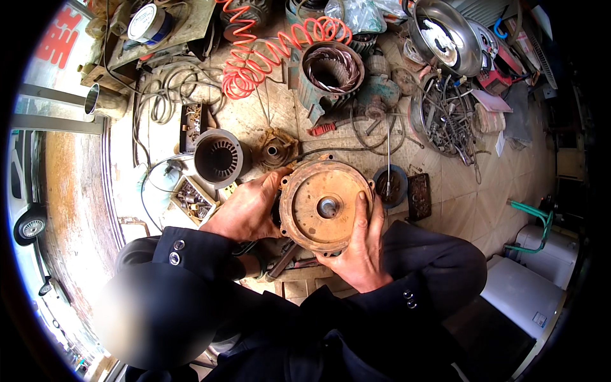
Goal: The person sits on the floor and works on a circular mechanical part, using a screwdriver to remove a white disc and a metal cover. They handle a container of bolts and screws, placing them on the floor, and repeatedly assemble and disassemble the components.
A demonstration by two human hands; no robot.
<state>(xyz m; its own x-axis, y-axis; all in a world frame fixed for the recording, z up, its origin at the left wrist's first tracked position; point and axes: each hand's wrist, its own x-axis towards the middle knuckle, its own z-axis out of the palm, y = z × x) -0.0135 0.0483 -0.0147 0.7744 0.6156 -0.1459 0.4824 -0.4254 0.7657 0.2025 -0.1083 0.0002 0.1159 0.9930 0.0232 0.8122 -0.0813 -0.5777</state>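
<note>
Between my hands is a round, rusty motor end cover [305,213], its broad face turned up and a metal shaft end [328,207] showing at its centre. My left hand [248,207] grips its left side, with the fingertips hidden behind the edge. My right hand [363,245] holds the right side, its fingers lying over the rim and face. Just beyond the cover sits a smaller greasy metal part [273,151] with a round hole. What lies under the cover is hidden.
A hollow metal cylinder [221,158] stands at the left near a box of small hardware [193,198]. Farther off are a motor housing with windings [331,70] and a red coiled hose [254,63]. To the right are a dark bowl [391,186] and a basin of tools [445,114].
</note>
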